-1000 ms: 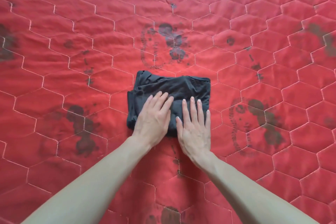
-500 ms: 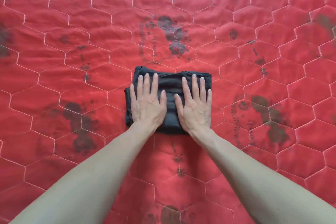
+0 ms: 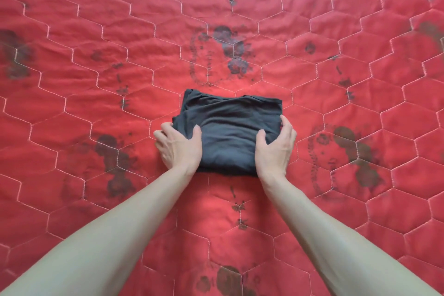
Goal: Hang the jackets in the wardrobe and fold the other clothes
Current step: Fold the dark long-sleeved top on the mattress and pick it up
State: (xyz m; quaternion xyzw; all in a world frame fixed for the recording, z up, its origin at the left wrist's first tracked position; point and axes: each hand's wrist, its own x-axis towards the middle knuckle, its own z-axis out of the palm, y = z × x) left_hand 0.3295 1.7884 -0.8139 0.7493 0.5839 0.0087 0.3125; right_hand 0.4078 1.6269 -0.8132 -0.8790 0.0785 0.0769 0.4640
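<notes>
The folded black jersey garment (image 3: 228, 134) lies mid-way on the red hexagon-quilted bedspread (image 3: 96, 31). The left hand (image 3: 179, 146) and right hand (image 3: 276, 148) grip its opposite sides, fingers curled underneath, seemingly ready to lift it whole.

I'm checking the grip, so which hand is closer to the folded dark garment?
Neither: both touch it. The left hand grips the left edge of the folded dark garment, and the right hand grips its right edge, thumbs on top.
</notes>
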